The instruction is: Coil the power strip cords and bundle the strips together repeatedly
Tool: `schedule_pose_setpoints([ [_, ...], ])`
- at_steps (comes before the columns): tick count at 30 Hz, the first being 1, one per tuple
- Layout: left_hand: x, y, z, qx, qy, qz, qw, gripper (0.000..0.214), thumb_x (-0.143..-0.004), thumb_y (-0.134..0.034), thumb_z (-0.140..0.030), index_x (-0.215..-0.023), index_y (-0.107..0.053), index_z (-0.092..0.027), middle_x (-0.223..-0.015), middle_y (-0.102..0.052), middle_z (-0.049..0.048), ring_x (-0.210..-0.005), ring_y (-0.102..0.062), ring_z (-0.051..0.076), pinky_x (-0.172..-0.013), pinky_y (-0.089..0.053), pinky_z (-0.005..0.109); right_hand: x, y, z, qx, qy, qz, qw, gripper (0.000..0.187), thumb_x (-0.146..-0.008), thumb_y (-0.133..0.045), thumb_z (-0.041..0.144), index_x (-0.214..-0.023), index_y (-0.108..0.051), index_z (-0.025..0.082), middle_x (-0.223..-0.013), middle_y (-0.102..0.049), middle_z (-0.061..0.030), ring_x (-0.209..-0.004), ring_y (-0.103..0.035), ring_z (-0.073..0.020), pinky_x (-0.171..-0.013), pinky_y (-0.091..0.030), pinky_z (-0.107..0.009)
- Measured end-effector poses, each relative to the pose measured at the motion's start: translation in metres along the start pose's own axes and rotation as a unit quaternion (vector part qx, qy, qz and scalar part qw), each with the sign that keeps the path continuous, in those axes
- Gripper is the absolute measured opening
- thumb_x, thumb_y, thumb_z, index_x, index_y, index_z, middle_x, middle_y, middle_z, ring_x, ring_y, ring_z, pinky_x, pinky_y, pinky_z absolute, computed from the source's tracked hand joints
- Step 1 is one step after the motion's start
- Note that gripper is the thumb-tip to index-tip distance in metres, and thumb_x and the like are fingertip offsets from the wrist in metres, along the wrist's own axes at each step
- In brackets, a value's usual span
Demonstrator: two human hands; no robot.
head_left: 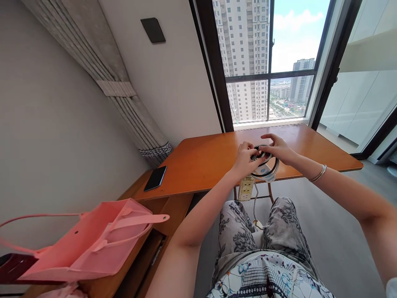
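Observation:
A small white and dark iron-like appliance (267, 169) sits at the near edge of an orange-brown wooden table (204, 161). My left hand (245, 159) is closed on its top left side. My right hand (277, 147) curls over its top from the right, fingers bent and touching it. A white cord (254, 198) hangs from the appliance beside a cream power strip (246, 188) below the table edge. A bracelet is on my right wrist.
A black phone (155, 178) lies on the table's left corner. A pink tote bag (93, 240) rests on a low wooden shelf at lower left. A tied curtain (124, 91) hangs along the left wall. A large window (266, 62) stands behind the table.

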State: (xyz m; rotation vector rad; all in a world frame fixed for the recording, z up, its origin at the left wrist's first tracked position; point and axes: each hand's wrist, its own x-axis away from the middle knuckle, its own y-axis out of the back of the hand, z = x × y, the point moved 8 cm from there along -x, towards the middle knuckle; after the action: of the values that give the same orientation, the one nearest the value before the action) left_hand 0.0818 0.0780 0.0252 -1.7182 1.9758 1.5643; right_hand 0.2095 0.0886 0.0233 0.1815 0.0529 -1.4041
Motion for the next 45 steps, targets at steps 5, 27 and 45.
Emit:
schedule_pose_setpoints([
  [5,0.006,-0.005,-0.012,-0.046,-0.061,-0.032,0.997,0.021,-0.084,-0.064,-0.026,-0.065,-0.061,-0.019,-0.101,-0.051,0.0091,-0.103,-0.048,0.025,-0.092,-0.046,0.043,-0.001,0.004,0.014,0.220,0.105,-0.014,0.970,0.039,-0.080,-0.069,0.036,-0.114,-0.059,0.021,-0.057,-0.064,0.0040,-0.056,-0.061,-0.0161,-0.058,-0.044,-0.026],
  [27,-0.007,0.030,-0.036,0.177,-0.116,-0.061,0.975,0.045,-0.095,-0.047,-0.059,-0.088,-0.067,-0.019,-0.116,-0.054,0.0115,-0.121,-0.052,0.025,-0.101,-0.048,0.039,-0.015,-0.006,-0.014,-0.156,0.134,0.005,0.979,0.048,-0.076,-0.066,0.067,-0.080,-0.063,0.019,-0.076,-0.063,0.0001,-0.073,-0.060,-0.0130,-0.071,-0.052,-0.025],
  [45,-0.058,0.050,-0.041,0.010,-0.120,0.039,0.992,0.037,-0.102,-0.038,-0.038,-0.075,-0.054,-0.018,-0.121,-0.053,0.0106,-0.117,-0.050,0.021,-0.104,-0.043,0.037,0.002,-0.025,0.038,0.110,0.323,0.096,0.935,0.050,-0.063,-0.079,0.030,-0.108,-0.058,0.018,-0.099,-0.068,-0.0061,-0.093,-0.063,-0.0232,-0.087,-0.053,-0.038],
])
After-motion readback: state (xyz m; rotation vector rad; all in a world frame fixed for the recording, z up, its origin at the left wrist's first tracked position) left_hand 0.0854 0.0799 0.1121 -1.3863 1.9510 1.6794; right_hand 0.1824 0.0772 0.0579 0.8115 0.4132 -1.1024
